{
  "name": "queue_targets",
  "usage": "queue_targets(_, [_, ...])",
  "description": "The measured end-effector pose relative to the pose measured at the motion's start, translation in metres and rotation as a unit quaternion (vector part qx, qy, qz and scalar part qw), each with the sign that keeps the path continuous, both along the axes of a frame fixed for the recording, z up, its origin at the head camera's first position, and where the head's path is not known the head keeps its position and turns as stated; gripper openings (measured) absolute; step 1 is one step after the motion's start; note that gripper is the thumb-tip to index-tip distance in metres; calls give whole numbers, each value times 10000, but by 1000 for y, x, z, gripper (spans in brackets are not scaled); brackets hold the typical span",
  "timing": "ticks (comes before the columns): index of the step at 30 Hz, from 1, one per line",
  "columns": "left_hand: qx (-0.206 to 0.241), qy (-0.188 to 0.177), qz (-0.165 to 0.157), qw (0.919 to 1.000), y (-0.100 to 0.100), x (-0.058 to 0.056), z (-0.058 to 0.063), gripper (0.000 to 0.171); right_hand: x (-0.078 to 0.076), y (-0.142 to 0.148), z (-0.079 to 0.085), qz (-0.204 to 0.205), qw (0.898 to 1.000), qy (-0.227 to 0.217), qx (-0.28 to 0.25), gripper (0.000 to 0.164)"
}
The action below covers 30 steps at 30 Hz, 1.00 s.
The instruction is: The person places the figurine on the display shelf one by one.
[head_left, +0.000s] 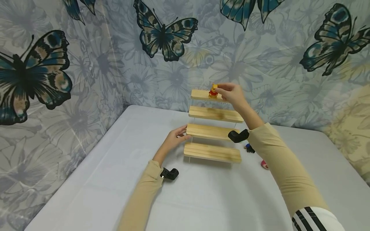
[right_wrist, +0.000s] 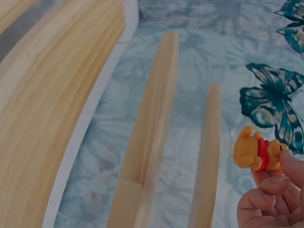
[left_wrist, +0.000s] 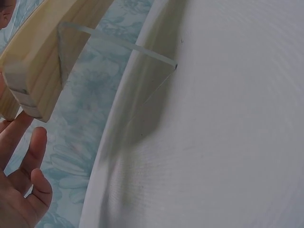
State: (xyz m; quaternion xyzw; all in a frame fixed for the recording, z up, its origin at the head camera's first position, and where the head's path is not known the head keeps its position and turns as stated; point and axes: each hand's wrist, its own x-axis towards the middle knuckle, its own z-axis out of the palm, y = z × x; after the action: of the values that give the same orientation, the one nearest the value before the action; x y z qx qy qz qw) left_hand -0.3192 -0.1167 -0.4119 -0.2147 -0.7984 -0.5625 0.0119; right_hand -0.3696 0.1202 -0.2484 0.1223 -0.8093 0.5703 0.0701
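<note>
A small yellow bear figurine in a red top (head_left: 213, 92) is at the highest step of a wooden tiered display stand (head_left: 212, 152). My right hand (head_left: 232, 93) pinches it by the head between thumb and fingertips; in the right wrist view the bear (right_wrist: 254, 151) appears sideways, its feet away from the hand. At the stand's left side, my left hand (head_left: 174, 138) holds the end of the second-lowest board with thumb and fingertips. The left wrist view shows the other fingers of that hand (left_wrist: 23, 185) loosely bent beneath the boards; its thumb is mostly hidden.
Right of the stand, a small blue-and-black figure (head_left: 249, 148) and a pink-red item (head_left: 264, 164) lie on the white tabletop (head_left: 95, 179), partly behind the right sleeve. Clear supports (left_wrist: 118, 42) carry the boards. A butterfly-patterned backdrop (head_left: 162, 77) rises behind the table.
</note>
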Motion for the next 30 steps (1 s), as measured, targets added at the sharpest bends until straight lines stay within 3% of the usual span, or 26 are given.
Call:
queue_targets(7, [58, 88, -124, 9999, 5, -1, 5, 59, -8, -6, 1, -118, 9998, -150, -106, 40])
queue_targets(13, [196, 67, -416, 9989, 7, 12, 21, 58, -13, -15, 0, -222, 9986, -310, -366, 37])
queue_targets(20, [136, -18, -86, 9999, 0, 8, -3, 62, -24, -34, -6, 163, 9962, -618, -597, 37])
queue_targets(24, [204, -129, -72, 9997, -2, 10, -8, 64, -27, -43, -8, 53, 9966, -656, -491, 36])
queue_targets(30, [141, -271, -341, 9989, 3, 25, 25, 60, -27, -43, -3, -99, 9962, -685, -529, 36])
